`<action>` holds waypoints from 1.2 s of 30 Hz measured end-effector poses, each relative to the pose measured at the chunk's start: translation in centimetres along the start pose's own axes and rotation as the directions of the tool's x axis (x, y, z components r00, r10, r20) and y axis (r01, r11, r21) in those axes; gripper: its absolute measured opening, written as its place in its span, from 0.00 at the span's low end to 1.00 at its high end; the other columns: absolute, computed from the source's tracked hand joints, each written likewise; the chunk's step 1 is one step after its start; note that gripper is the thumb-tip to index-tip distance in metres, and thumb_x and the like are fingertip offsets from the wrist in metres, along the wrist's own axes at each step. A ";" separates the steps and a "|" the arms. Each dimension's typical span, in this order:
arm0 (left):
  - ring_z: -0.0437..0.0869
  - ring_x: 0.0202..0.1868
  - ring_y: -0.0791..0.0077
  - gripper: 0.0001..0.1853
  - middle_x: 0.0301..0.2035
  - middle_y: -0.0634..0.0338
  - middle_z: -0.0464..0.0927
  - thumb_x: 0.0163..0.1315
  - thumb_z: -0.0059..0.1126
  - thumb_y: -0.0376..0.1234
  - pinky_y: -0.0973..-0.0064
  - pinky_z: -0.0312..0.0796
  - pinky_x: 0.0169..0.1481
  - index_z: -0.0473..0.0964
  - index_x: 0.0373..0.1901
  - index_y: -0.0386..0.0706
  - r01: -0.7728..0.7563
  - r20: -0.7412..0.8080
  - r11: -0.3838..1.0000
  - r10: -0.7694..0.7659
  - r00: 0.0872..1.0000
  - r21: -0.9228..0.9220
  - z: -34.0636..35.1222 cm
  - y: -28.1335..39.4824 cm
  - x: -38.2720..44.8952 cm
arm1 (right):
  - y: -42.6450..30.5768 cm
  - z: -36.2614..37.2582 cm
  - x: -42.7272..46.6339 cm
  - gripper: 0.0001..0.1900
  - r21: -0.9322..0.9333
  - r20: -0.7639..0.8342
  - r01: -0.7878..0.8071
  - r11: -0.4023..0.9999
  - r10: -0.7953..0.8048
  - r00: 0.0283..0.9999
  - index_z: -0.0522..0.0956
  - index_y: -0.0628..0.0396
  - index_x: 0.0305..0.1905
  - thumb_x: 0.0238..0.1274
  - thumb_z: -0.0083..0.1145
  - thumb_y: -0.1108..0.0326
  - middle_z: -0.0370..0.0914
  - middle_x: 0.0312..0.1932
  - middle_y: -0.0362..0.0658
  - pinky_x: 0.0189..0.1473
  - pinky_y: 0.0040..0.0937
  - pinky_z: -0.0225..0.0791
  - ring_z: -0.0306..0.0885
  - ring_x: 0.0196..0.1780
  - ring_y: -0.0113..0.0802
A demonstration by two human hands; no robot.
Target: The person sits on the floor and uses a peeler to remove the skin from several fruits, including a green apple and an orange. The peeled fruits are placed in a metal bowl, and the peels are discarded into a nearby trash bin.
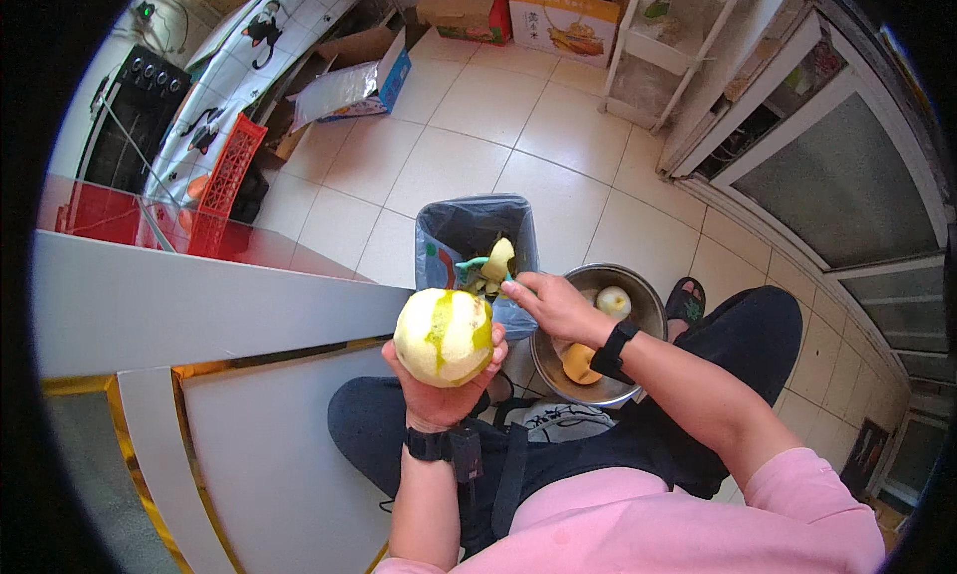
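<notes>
A large round pale-yellow fruit (441,338), mostly peeled with green strips of skin left, rests in my left hand (441,398), its fingers around the underside. My right hand (557,308) grips a turquoise-handled peeler (472,263) just beyond the fruit, over the bin. A piece of pale peel (499,256) hangs at the peeler's head. Below it stands a trash bin (475,204) lined with a plastic bag, with peelings inside. Under my right forearm, a steel basin (654,293) holds a pale peeled fruit (614,302) and an orange-yellow one (581,364).
A grey-white panel (224,297) runs close on the left. Beyond it are a red plastic crate (224,177) and an opened cardboard box (392,80). A white shelf rack (658,50) stands at the back right, beside glazed sliding doors (837,170). My slippered foot (684,308) is beside the basin.
</notes>
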State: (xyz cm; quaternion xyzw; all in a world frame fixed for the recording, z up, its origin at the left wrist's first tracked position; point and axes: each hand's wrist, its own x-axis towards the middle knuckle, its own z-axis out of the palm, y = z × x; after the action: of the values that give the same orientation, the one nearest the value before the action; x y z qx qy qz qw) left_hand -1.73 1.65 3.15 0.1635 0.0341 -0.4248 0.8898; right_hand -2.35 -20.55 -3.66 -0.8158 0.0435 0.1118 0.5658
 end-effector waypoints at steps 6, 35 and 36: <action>0.75 0.51 0.58 0.55 0.56 0.46 0.69 0.54 0.64 0.75 0.71 0.76 0.57 0.66 0.72 0.44 -0.009 -0.010 0.999 0.009 1.000 0.038 -0.3 0.7 -0.6 | -2.6 -0.4 -0.2 0.20 -0.268 -0.119 -0.023 0.963 -0.010 0.993 0.80 0.59 0.45 0.81 0.53 0.50 0.81 0.33 0.59 0.43 0.53 0.73 0.82 0.40 0.61; 0.83 0.56 0.55 0.37 0.60 0.51 0.79 0.72 0.45 0.63 0.59 0.81 0.59 0.73 0.68 0.45 -0.096 -0.469 0.987 0.025 0.883 -0.128 -0.7 0.5 0.7 | -7.3 -1.7 -3.0 0.20 -0.188 -0.060 0.340 0.921 -0.356 0.932 0.79 0.55 0.40 0.77 0.58 0.47 0.81 0.30 0.54 0.35 0.50 0.73 0.81 0.34 0.59; 0.83 0.56 0.53 0.37 0.60 0.51 0.79 0.72 0.44 0.62 0.58 0.81 0.59 0.73 0.68 0.45 -0.097 -0.487 0.986 0.017 0.873 -0.139 -0.7 0.4 0.9 | -7.5 -2.0 -3.0 0.20 -0.177 -0.059 0.340 0.924 -0.355 0.933 0.80 0.54 0.40 0.77 0.58 0.47 0.82 0.30 0.54 0.35 0.50 0.74 0.81 0.34 0.59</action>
State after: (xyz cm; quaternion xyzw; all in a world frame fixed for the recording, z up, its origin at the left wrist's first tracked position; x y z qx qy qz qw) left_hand -0.80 1.49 2.38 0.1939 0.2844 -0.3397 0.8753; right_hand -3.57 -19.88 4.52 -0.8584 -0.0857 -0.0238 0.5052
